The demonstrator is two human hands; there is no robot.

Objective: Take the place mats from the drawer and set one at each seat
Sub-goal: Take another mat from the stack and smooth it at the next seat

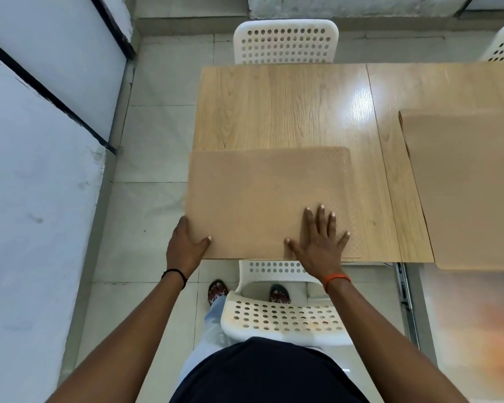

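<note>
Place mat (256, 199) long axis across table (288, 106), overhanging left edge; left hand (186, 245) grasps left corner, right hand (320, 239) flat, pressing

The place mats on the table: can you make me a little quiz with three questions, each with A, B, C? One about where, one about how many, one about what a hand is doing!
1. Where is the place mat under the hands?
A. at the near edge of the table
B. on a chair
C. on the floor

2. How many tan mats show on the table?
A. one
B. two
C. four

3. What is the right hand doing?
A. making a fist
B. holding a cup
C. pressing flat on the mat

Answers: 1 A, it lies along the near edge. 2 B, a second mat lies to the right. 3 C, its fingers are spread on the mat.
</note>
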